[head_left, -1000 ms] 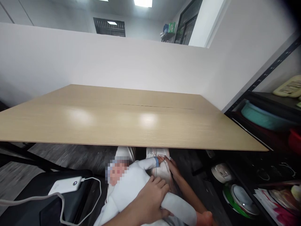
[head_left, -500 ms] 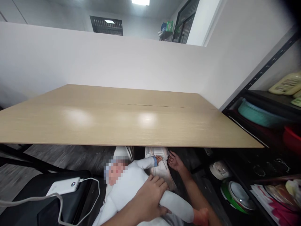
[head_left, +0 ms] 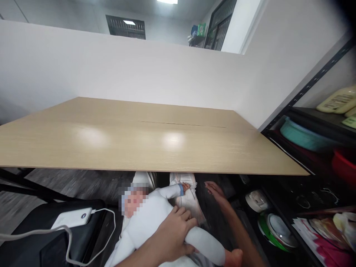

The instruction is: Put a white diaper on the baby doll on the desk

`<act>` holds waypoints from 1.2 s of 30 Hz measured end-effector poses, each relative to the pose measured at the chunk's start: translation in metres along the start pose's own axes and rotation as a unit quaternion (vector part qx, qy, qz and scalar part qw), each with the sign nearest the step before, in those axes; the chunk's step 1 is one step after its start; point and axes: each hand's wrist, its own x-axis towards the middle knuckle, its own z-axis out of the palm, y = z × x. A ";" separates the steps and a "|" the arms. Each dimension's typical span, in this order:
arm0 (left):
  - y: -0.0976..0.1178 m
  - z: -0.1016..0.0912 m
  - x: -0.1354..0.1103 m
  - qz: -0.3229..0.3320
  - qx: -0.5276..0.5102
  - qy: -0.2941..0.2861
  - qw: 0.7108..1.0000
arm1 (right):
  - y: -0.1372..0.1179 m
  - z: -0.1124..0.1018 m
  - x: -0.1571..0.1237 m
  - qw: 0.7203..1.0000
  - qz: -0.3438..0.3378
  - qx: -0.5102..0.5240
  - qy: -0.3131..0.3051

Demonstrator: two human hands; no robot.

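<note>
containers: a dark metal shelf [head_left: 308, 87] stood at the person's right. on it sat a teal basin [head_left: 303, 137] and a red tub [head_left: 343, 167]; what either held could not be seen. lower down were a small white pot [head_left: 257, 200] and a green-rimmed bowl [head_left: 275, 231] with a lid on it, contents covered. bright printed packets [head_left: 325, 237] lay at the near end of a shelf, too blurred to read. a pale yellow bottle [head_left: 336, 102] lay on its side on the top level, cut off by the frame.

hidden or unclear: the wooden table [head_left: 144, 141] covered everything beyond its front edge, including the far end of the white cloth [head_left: 189, 202]. the doll's face was blurred out. the doll's far foot and the person's right forearm ran out of the bottom of the view. a white power bank [head_left: 71, 218] lay on a black seat [head_left: 36, 237] at the left, its white cable [head_left: 109, 230] looping off frame.

position: the doll [head_left: 150, 218], dressed in white, lay on its back across the person's lap, below the table edge, head toward the left. the left hand [head_left: 175, 235] was closed around the doll at the hip and upper leg, fingers curled over the top. the right hand [head_left: 214, 190] was spread with nothing in it, motion-blurred, just beside the white cloth and clear of the doll's raised blue-cuffed arm. the two hands were well apart.
</note>
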 end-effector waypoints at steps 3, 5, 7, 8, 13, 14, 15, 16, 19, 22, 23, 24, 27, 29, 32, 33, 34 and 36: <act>0.000 0.001 -0.002 0.001 -0.005 0.009 1.000 | -0.040 0.015 -0.019 0.982 -0.102 -0.079 -0.140; -0.001 0.005 -0.003 -0.001 -0.015 0.019 1.000 | -0.063 0.036 -0.033 0.912 -0.241 -0.211 -0.257; -0.004 0.011 -0.003 -0.002 -0.018 0.024 1.000 | -0.079 0.065 -0.042 0.830 -0.334 -0.311 -0.322; -0.005 0.014 -0.002 -0.003 -0.014 0.023 1.000 | -0.082 0.082 -0.044 0.794 -0.355 -0.356 -0.343; -0.016 0.023 -0.001 -0.010 0.040 -0.009 0.999 | -0.086 0.161 -0.040 0.665 -0.369 -0.512 -0.399; -0.018 0.022 -0.003 -0.015 0.054 -0.014 0.998 | -0.088 0.173 -0.040 0.658 -0.375 -0.515 -0.402; -0.018 0.021 -0.005 -0.022 0.065 -0.015 0.998 | -0.091 0.182 -0.042 0.654 -0.383 -0.515 -0.401; -0.018 0.019 -0.009 -0.029 0.072 -0.009 0.997 | -0.095 0.189 -0.046 0.650 -0.391 -0.515 -0.398; -0.013 0.016 -0.025 -0.012 0.054 0.050 0.997 | -0.111 0.197 -0.064 0.659 -0.413 -0.502 -0.379; -0.010 0.019 -0.051 0.049 -0.006 0.117 0.992 | -0.129 0.189 -0.087 0.724 -0.400 -0.430 -0.362; -0.010 0.021 -0.062 0.063 -0.029 0.140 0.988 | -0.134 0.185 -0.093 0.755 -0.384 -0.390 -0.360; -0.012 0.022 -0.074 0.072 -0.048 0.168 0.982 | -0.139 0.179 -0.099 0.787 -0.365 -0.346 -0.357; -0.024 0.016 -0.112 0.058 -0.039 0.340 0.938 | -0.147 0.156 -0.108 0.876 -0.305 -0.197 -0.317; -0.034 0.002 -0.131 -0.008 0.017 0.486 0.874 | -0.148 0.139 -0.105 0.920 -0.266 -0.103 -0.270; -0.051 -0.033 -0.136 -0.114 0.043 0.524 0.843 | -0.148 0.117 -0.091 0.959 -0.223 -0.013 -0.173; -0.057 -0.047 -0.132 -0.128 0.029 0.492 0.860 | -0.149 0.111 -0.085 0.966 -0.216 0.001 -0.140; -0.063 -0.060 -0.124 -0.136 0.008 0.451 0.882 | -0.152 0.107 -0.078 0.970 -0.213 0.009 -0.115; -0.074 -0.087 -0.106 -0.149 -0.033 0.378 0.913 | -0.161 0.100 -0.066 0.971 -0.219 -0.002 -0.095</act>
